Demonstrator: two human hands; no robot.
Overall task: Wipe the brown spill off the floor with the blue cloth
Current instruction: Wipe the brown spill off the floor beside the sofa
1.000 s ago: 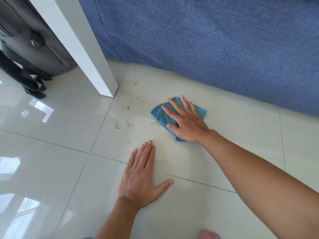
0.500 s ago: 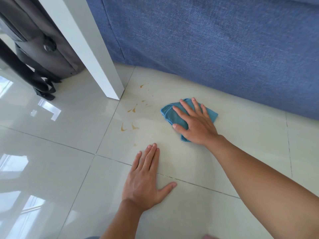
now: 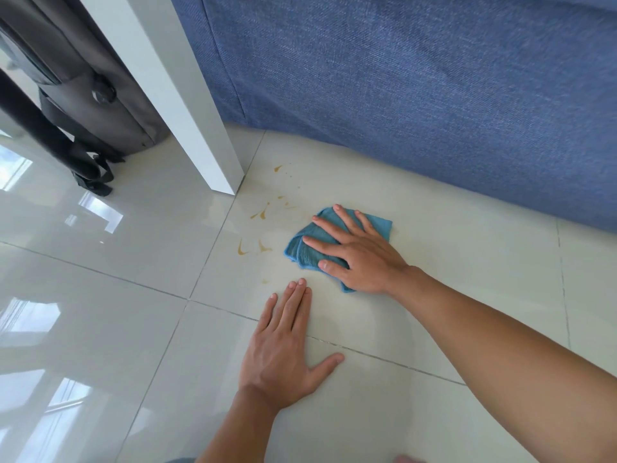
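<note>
A folded blue cloth (image 3: pixel 305 248) lies on the pale glossy floor tiles (image 3: pixel 467 262), pressed flat under my right hand (image 3: pixel 362 255), whose fingers are spread over it. Brown spill marks (image 3: pixel 243 248) streak the tile just left of the cloth, with more drops (image 3: pixel 262 213) and a spot (image 3: pixel 277 168) farther back toward the white leg. My left hand (image 3: pixel 283 349) rests palm down on the floor nearer me, holding nothing.
A white furniture leg (image 3: pixel 200 145) stands on the floor left of the spill. A blue fabric sofa (image 3: pixel 417 88) runs along the back. A dark grey bag with black straps (image 3: pixel 83 105) sits at the far left.
The cloth under my right hand has slid slightly left, closer to the brown streaks. The camera has shifted; my left hand stays planted on the floor.
</note>
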